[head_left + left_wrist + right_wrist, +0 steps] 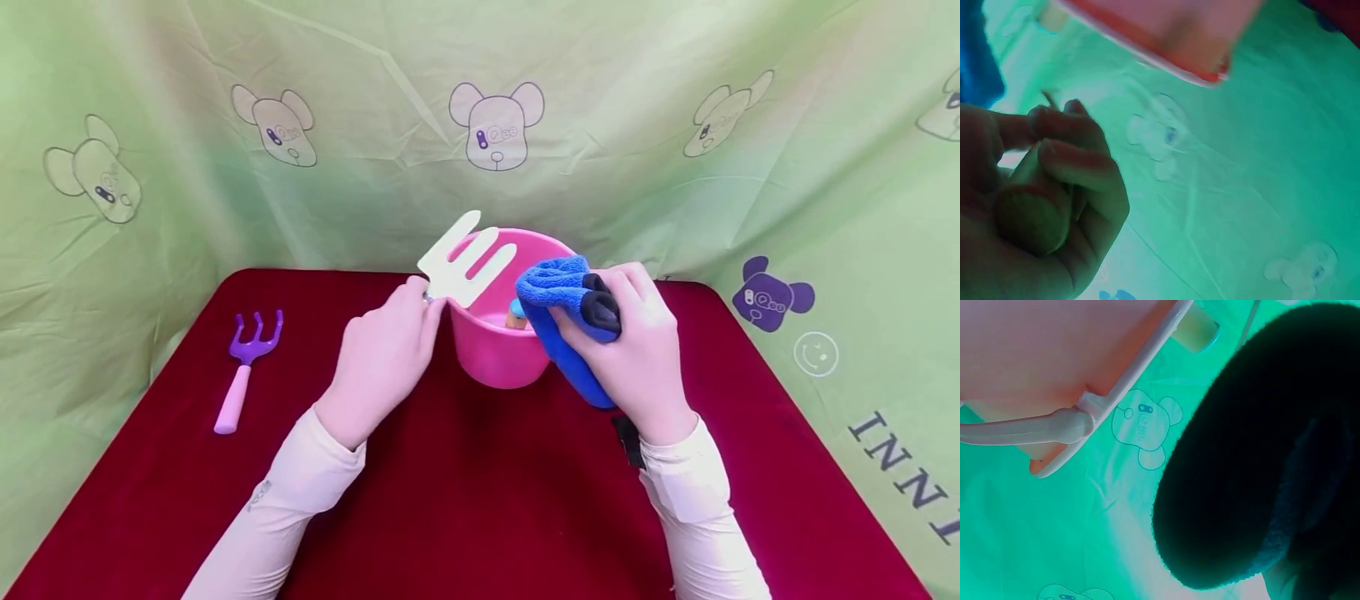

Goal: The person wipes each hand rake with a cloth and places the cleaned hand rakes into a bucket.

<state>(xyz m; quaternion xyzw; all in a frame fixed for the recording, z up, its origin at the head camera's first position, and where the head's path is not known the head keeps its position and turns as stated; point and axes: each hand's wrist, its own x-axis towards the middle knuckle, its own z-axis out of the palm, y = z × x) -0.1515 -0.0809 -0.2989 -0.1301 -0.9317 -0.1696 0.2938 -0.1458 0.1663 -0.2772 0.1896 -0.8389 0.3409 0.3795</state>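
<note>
My left hand [382,354] grips a pale hand fork with broad flat tines [468,268], which reach over the left rim of a pink bucket [498,358]. In the left wrist view, the fingers curl round its thick round handle [1034,215]. My right hand [637,346] pinches a folded blue cloth with black edging [558,287], bunched over the bucket's right rim with one end hanging outside. The cloth [1241,456] looks dark and fills much of the right wrist view. A tan handle with a light blue end [516,314] shows inside the bucket, the rest hidden.
A purple three-tined hand fork with a pink handle [242,371] lies on the red tablecloth [480,500] at the left. A green printed curtain [360,108] surrounds the table at the back and sides. The bucket's handle [1029,428] shows in the right wrist view.
</note>
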